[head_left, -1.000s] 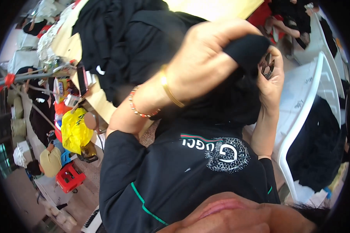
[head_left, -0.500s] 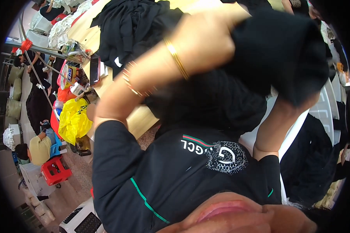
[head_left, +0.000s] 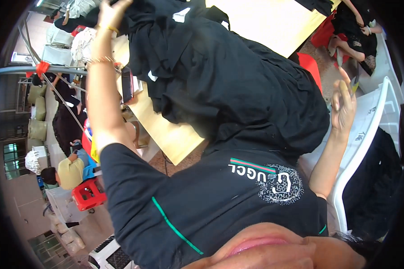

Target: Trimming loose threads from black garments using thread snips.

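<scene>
My left arm reaches far forward, and my left hand [head_left: 112, 15] is at the top left edge of the view. Its thumb and fingers are apart, partly cut off by the frame, with black cloth [head_left: 87, 19] beside it. My right hand [head_left: 343, 107] is raised at the right, the index finger stretched and the others bent. A small yellow-handled tool [head_left: 355, 86] sticks out past its fingers; its exact kind is unclear. A large heap of black garments [head_left: 238, 80] lies between my arms, over the table and against my front, with small white labels [head_left: 182, 15] showing.
The light wooden table [head_left: 265, 22] extends ahead under the heap. A white plastic tub [head_left: 368, 134] stands at my right, with dark cloth [head_left: 372, 179] beyond it. Another person's hand [head_left: 368, 30] shows at upper right. A red stool [head_left: 89, 193] and a seated person [head_left: 70, 172] are at left.
My left hand has swung from the centre to the far upper left. The black garment raised between my hands is gone from there. My right hand has come into sight.
</scene>
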`<state>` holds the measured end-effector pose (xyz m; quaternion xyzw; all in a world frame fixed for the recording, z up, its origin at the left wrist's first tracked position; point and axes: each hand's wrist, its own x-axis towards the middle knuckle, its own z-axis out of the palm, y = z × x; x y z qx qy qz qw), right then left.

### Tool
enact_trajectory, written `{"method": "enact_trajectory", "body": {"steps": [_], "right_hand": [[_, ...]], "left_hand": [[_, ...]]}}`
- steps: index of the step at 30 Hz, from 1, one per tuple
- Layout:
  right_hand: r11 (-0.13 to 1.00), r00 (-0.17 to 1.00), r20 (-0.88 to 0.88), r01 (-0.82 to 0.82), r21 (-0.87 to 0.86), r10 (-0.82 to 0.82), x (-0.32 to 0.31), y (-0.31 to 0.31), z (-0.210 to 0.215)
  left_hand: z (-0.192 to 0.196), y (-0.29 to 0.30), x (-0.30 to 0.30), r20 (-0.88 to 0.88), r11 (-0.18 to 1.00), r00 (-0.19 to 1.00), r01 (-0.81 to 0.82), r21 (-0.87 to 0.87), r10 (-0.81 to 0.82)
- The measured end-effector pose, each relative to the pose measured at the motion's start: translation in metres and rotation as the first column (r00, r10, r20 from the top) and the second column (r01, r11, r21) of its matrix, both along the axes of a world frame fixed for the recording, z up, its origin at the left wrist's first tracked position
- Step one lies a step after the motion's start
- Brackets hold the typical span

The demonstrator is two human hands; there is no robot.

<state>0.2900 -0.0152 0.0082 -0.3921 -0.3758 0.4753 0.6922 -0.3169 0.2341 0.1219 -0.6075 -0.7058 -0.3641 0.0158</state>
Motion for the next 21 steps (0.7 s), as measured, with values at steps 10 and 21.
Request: {"method": "enact_trajectory", "body": {"steps": [10, 21], "right_hand": [[0.969, 0.968, 0.208, 0.179, -0.173, -0.142, 0.005, -0.029, -0.048], [0.91, 0.912, 0.373, 0.292, -0.295, -0.172, 0.026, -0.088, -0.031]], "left_hand": [[-0.147, 0.016, 0.072, -0.175, 0.904, 0.888, 0.425, -0.044, -0.426], [-0.141, 0.174, 0.105, -0.383, 0.946, 0.889, -0.309, -0.1, 0.25]]}}
